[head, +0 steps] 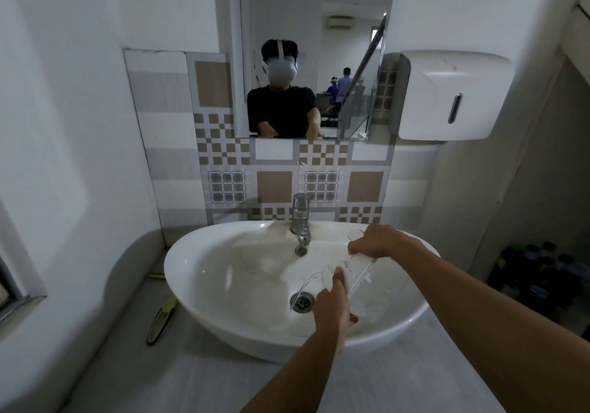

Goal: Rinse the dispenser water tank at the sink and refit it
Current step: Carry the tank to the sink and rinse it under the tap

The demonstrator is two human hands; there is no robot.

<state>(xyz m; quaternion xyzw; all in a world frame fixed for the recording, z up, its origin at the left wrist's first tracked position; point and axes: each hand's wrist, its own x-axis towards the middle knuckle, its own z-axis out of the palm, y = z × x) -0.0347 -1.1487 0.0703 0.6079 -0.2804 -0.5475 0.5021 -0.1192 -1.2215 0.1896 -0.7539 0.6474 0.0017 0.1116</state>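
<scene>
The clear water tank (357,270) is held tilted over the sink (204,272) basin, right of the tap (301,221), probably so that water drains toward the plughole (302,301). It is gripped by the right hand (378,242) at its far end and the left hand (332,307) at its near end.

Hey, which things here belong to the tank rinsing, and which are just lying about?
Job: clear plastic water tank, left hand, right hand, white oval basin, chrome tap.
Lying about: white wall dispenser, yellow-black tool, dark bottles.
</scene>
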